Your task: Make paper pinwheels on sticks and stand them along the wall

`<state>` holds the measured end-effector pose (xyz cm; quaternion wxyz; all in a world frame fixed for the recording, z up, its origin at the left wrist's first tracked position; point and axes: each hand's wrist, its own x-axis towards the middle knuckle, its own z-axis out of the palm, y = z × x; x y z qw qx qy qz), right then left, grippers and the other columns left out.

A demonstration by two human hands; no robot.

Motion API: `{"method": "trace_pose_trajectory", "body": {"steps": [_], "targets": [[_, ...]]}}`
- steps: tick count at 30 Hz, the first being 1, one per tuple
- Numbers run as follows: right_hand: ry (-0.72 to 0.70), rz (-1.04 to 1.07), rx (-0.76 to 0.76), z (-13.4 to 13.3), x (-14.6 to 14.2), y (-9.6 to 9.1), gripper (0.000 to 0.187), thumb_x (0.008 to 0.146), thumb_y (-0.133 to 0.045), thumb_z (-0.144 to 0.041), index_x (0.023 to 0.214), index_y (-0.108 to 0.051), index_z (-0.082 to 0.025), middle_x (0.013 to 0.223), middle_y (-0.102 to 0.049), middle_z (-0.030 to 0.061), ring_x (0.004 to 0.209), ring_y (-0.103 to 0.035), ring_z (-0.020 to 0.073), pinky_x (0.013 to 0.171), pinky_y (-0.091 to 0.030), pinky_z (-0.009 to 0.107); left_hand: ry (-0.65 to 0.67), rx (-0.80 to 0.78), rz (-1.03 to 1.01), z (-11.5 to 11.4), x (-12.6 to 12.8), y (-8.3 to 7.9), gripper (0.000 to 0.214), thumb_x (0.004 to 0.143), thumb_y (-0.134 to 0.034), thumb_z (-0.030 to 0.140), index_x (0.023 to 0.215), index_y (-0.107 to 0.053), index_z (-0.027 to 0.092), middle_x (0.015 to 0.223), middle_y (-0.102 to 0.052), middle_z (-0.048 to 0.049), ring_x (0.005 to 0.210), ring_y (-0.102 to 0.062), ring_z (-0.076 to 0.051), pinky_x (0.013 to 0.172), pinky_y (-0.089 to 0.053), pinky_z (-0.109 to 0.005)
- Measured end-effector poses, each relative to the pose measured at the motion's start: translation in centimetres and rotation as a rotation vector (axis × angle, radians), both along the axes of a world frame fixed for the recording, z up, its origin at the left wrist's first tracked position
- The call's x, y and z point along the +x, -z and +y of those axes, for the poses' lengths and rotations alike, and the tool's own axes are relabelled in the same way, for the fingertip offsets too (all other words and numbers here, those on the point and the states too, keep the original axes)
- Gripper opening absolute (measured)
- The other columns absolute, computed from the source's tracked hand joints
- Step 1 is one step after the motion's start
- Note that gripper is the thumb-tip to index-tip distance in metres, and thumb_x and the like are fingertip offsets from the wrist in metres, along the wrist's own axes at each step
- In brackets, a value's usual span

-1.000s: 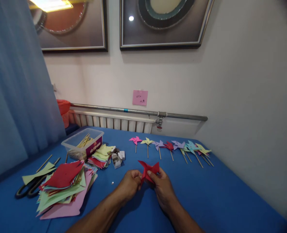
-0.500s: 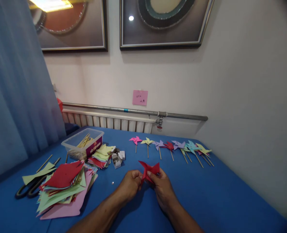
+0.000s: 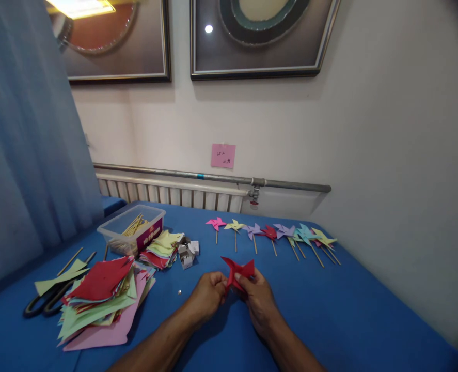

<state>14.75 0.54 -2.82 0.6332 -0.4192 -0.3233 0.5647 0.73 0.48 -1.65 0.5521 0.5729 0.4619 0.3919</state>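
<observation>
My left hand (image 3: 207, 295) and my right hand (image 3: 256, 299) meet over the blue table (image 3: 329, 320), both pinching a folded red paper pinwheel (image 3: 239, 269) between fingers and thumbs. The red paper's pointed blades stick up above my fingertips. A row of several finished pinwheels (image 3: 275, 233) on wooden sticks lies just beyond my hands, in pink, yellow, purple, red and teal.
A heap of cut coloured paper (image 3: 100, 299) lies at left, with black scissors (image 3: 43, 305) beside it. A clear plastic box of sticks (image 3: 131, 227), a smaller paper stack (image 3: 162, 248) and a small box (image 3: 188, 253) stand behind. A radiator (image 3: 174, 194) and wall bound the far edge.
My hands and the red paper have hardly moved. The blue curtain at left now covers the orange basket that showed earlier.
</observation>
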Motion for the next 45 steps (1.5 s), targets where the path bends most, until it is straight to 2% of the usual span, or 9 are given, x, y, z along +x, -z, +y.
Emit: {"method": "trace_pose_trajectory", "body": {"steps": [13, 22, 27, 32, 36, 40, 42, 45], "targets": [[0.002, -0.018, 0.019, 0.3, 0.2, 0.6, 0.038, 0.059, -0.088, -0.03, 0.088, -0.067, -0.018, 0.07, -0.069, -0.0021, 0.059, -0.061, 0.0136, 0.058, -0.048, 0.025, 0.028, 0.003, -0.001, 0.1, 0.0, 0.0, 0.025, 0.079, -0.054, 0.038, 0.064, -0.047, 0.02, 0.048, -0.042, 0.0065, 0.045, -0.031, -0.008, 0.048, -0.019, -0.025], [0.002, -0.024, 0.017, 0.4, 0.2, 1.0, 0.043, 0.057, -0.088, -0.031, 0.092, -0.067, -0.018, 0.072, -0.07, -0.0022, 0.062, -0.063, 0.0139, 0.062, -0.05, 0.025, 0.02, 0.001, -0.035, 0.2, 0.1, 0.4, 0.039, 0.073, -0.061, 0.056, 0.063, -0.048, 0.02, 0.047, -0.042, 0.0069, 0.043, -0.032, -0.008, 0.047, -0.02, -0.024], [-0.021, -0.045, 0.031, 0.5, 0.3, 0.6, 0.042, 0.058, -0.088, -0.033, 0.091, -0.067, -0.018, 0.071, -0.07, -0.0019, 0.058, -0.062, 0.0133, 0.058, -0.049, 0.024, 0.0, -0.003, -0.048, 0.3, 0.2, 0.6, 0.03, 0.073, -0.058, 0.047, 0.062, -0.049, 0.02, 0.044, -0.045, 0.006, 0.041, -0.032, -0.007, 0.045, -0.019, -0.024], [-0.094, -0.099, 0.013, 0.4, 0.8, -0.4, 0.043, 0.06, -0.087, -0.044, 0.085, -0.065, -0.018, 0.066, -0.068, -0.0017, 0.054, -0.059, 0.0122, 0.054, -0.047, 0.023, 0.012, -0.158, -0.075, 0.1, 0.0, 0.2, 0.018, 0.071, -0.054, 0.039, 0.067, -0.049, 0.022, 0.045, -0.049, 0.0064, 0.031, -0.029, -0.006, 0.037, -0.016, -0.021], [-0.057, -0.084, 0.002, -0.1, 1.0, -1.2, 0.044, 0.068, -0.08, -0.058, 0.081, -0.063, -0.019, 0.071, -0.068, -0.0002, 0.064, -0.063, 0.0152, 0.062, -0.053, 0.027, 0.015, -0.189, -0.156, 0.1, -0.2, -0.4, 0.009, 0.066, -0.053, 0.029, 0.069, -0.051, 0.021, 0.048, -0.053, 0.0055, 0.03, -0.032, -0.006, 0.035, -0.018, -0.02], [0.035, -0.065, -0.014, -0.5, 0.9, -1.4, 0.049, 0.069, -0.076, -0.062, 0.09, -0.064, -0.021, 0.087, -0.071, 0.003, 0.076, -0.069, 0.019, 0.067, -0.056, 0.03, -0.038, -0.223, -0.269, 0.4, -0.5, -0.7, 0.011, 0.06, -0.054, 0.025, 0.07, -0.052, 0.019, 0.052, -0.058, 0.0027, 0.034, -0.041, -0.008, 0.036, -0.026, -0.019], [0.068, -0.069, -0.038, -0.6, 0.6, -1.0, 0.05, 0.069, -0.075, -0.063, 0.093, -0.062, -0.021, 0.091, -0.07, 0.003, 0.073, -0.069, 0.0177, 0.064, -0.055, 0.029, -0.08, -0.229, -0.327, 0.6, -0.6, -0.7, 0.014, 0.059, -0.055, 0.024, 0.071, -0.054, 0.018, 0.057, -0.063, -0.0004, 0.039, -0.05, -0.01, 0.04, -0.033, -0.02], [0.02, -0.152, -0.066, -0.9, -0.2, -0.3, 0.045, 0.069, -0.074, -0.06, 0.084, -0.058, -0.021, 0.08, -0.067, 0.0006, 0.058, -0.064, 0.0138, 0.053, -0.05, 0.026, -0.135, -0.216, -0.388, 0.8, -0.9, -0.9, 0.016, 0.059, -0.059, 0.024, 0.073, -0.056, 0.016, 0.066, -0.07, -0.0051, 0.05, -0.06, -0.012, 0.048, -0.041, -0.022]]}}
